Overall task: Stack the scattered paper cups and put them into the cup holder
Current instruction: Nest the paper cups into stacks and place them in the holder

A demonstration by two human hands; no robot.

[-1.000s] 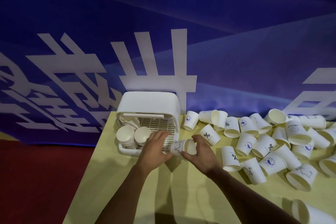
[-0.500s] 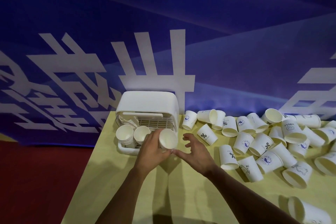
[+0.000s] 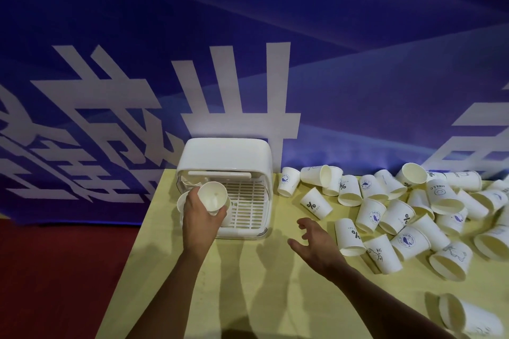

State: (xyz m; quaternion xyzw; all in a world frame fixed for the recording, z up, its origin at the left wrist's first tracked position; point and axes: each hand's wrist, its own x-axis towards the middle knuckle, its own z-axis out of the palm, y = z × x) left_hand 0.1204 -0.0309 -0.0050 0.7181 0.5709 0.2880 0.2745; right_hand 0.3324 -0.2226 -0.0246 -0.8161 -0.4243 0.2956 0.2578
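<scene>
My left hand (image 3: pixel 199 212) grips a white paper cup (image 3: pixel 213 195), mouth facing me, right over the left part of the white cup holder (image 3: pixel 242 151). Behind my fingers a cup stack (image 3: pixel 182 202) stands in the holder, mostly hidden. The holder's slatted floor (image 3: pixel 249 201) on the right side is bare. My right hand (image 3: pixel 314 245) hovers over the yellow table (image 3: pixel 248 283) with fingers spread, holding nothing, a little left of the scattered paper cups (image 3: pixel 399 215). The nearest cup (image 3: pixel 348 237) stands mouth down just right of that hand.
A blue banner (image 3: pixel 248 63) with white characters hangs behind the table. The table's left edge (image 3: pixel 129 250) drops to a red floor (image 3: pixel 55 270). One cup (image 3: pixel 465 316) lies on its side near the front right corner.
My left hand took the cup from both hands and carried it left and back over the holder's left side. My right hand let go and drew away to the right.
</scene>
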